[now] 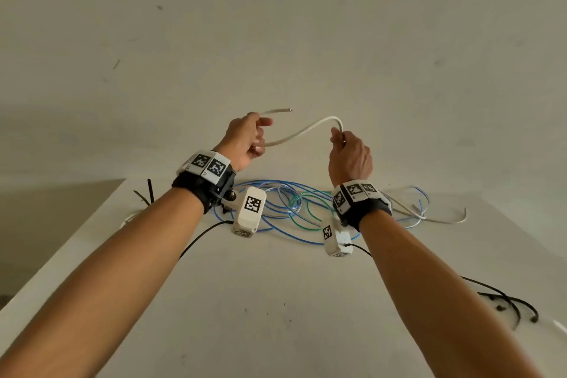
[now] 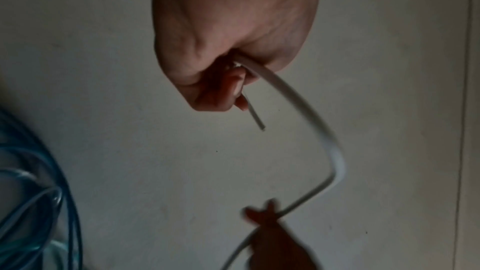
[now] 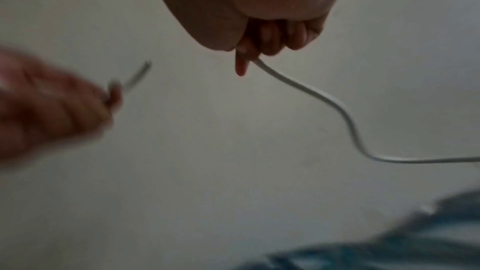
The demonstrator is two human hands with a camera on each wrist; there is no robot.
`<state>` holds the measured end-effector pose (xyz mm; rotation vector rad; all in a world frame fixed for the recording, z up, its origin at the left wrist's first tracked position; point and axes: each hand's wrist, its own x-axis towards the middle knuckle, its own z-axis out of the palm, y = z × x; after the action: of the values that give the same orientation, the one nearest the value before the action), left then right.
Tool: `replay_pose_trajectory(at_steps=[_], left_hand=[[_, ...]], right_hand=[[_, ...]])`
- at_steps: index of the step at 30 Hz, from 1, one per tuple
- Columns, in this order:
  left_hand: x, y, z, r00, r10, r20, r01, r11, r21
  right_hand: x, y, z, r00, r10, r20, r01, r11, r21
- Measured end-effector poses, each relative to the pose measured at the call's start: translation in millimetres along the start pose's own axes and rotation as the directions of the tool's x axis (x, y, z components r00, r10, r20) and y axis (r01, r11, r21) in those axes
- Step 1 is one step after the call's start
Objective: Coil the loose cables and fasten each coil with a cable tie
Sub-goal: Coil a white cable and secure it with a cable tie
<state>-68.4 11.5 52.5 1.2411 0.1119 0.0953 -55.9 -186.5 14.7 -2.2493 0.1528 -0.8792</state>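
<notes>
A white cable (image 1: 302, 132) hangs in the air between both hands above the table. My left hand (image 1: 247, 139) grips it near its cut end, which sticks out to the right past the fingers. In the left wrist view the left hand (image 2: 223, 81) holds the white cable (image 2: 309, 114), which bends down to the right hand (image 2: 270, 233). My right hand (image 1: 348, 150) pinches the cable at a sharp bend. The right wrist view shows the right hand (image 3: 262, 40) curled round the white cable (image 3: 335, 104), with the left hand (image 3: 49, 106) blurred. Black cable ties (image 1: 147, 195) lie at the table's left edge.
A tangle of blue and green cables (image 1: 294, 209) lies on the white table (image 1: 276, 301) under my wrists. The white cable's tail (image 1: 441, 218) trails off right. Black cables (image 1: 509, 304) lie at the right edge. A pale wall (image 1: 276, 24) stands behind; the table's left edge drops off.
</notes>
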Motion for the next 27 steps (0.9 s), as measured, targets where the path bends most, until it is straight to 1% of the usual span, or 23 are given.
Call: replay_pose_trajectory(at_steps=[2,3,6,8,10,12,13,14,16,17,19,20,21,22,23,24,25,26,27], left_hand=[[-5.5,-3.1,-5.1,0.998,-0.053,0.028,0.055,0.997,-0.058],[-8.6,-3.5,-5.8,0.996,-0.066,0.06,0.072,0.992,-0.1],[-21.9,2.6,-2.3,0.985,-0.049,0.166,0.077,0.983,-0.169],[-33.0,8.9,3.2,0.971,-0.001,0.239,0.036,0.99,-0.139],[-44.1,13.8,10.1,0.944,0.032,0.329,-0.005,0.996,-0.084],[-51.6,13.5,17.4,0.921,0.051,0.386,-0.047,0.999,-0.019],[-53.5,11.7,20.3,0.923,0.062,0.381,-0.073,0.997,0.013],[-54.1,8.3,22.2,0.931,0.077,0.356,-0.096,0.995,0.034],[-51.7,0.3,20.0,0.96,0.093,0.263,-0.102,0.995,0.02],[-49.2,-4.4,16.3,0.974,0.087,0.21,-0.089,0.996,-0.001],[-41.7,-17.2,5.0,0.99,0.088,0.112,-0.092,0.995,0.029],[-37.3,-24.8,-0.3,0.992,0.105,0.074,-0.111,0.991,0.079],[-33.9,-32.8,-4.7,0.992,0.119,0.049,-0.125,0.983,0.133],[-31.1,-41.4,-8.7,0.992,0.121,0.038,-0.126,0.975,0.184],[-28.0,-49.9,-11.5,0.993,0.112,0.031,-0.116,0.969,0.219],[-25.2,-57.8,-13.7,0.995,0.097,0.017,-0.099,0.968,0.232],[-23.0,-64.1,-15.9,0.996,0.084,-0.003,-0.081,0.971,0.226],[-20.7,-69.2,-18.7,0.997,0.07,-0.021,-0.064,0.977,0.202],[-17.7,-73.3,-20.7,0.998,0.05,-0.04,-0.043,0.986,0.161]], right_hand=[[7.8,-23.1,-19.2,0.991,-0.06,-0.12,0.08,0.983,0.167],[10.4,-34.8,-28.8,0.982,-0.076,-0.173,0.119,0.962,0.248],[16.1,-66.0,-55.6,0.951,-0.106,-0.29,0.221,0.891,0.397],[18.0,-84.9,-67.7,0.948,-0.121,-0.296,0.252,0.851,0.46],[18.8,-100.2,-73.0,0.958,-0.136,-0.251,0.257,0.797,0.547],[17.4,-106.2,-74.4,0.973,-0.165,-0.158,0.228,0.752,0.619],[17.0,-103.9,-74.6,0.977,-0.196,-0.08,0.203,0.76,0.618],[16.8,-97.5,-73.7,0.973,-0.228,0.02,0.172,0.786,0.594],[16.0,-76.1,-69.8,0.94,-0.248,0.235,0.113,0.874,0.473],[15.4,-63.3,-67.6,0.914,-0.248,0.321,0.115,0.917,0.382],[10.6,-37.5,-62.1,0.851,-0.238,0.469,0.194,0.971,0.141],[7.1,-24.4,-57.2,0.824,-0.215,0.524,0.234,0.972,0.031],[4.5,-10.5,-50.3,0.808,-0.194,0.556,0.253,0.967,-0.031],[2.3,2.8,-42.7,0.8,-0.168,0.576,0.237,0.97,-0.046],[1.1,14.7,-34.9,0.799,-0.134,0.587,0.193,0.98,-0.039],[-0.3,23.1,-28.7,0.781,-0.094,0.617,0.161,0.985,-0.054],[-3.2,27.6,-26.6,0.728,-0.061,0.682,0.18,0.978,-0.105],[-6.7,29.9,-25.5,0.666,-0.02,0.746,0.239,0.953,-0.188],[-9.3,31.9,-23.9,0.581,0.032,0.813,0.315,0.912,-0.262]])
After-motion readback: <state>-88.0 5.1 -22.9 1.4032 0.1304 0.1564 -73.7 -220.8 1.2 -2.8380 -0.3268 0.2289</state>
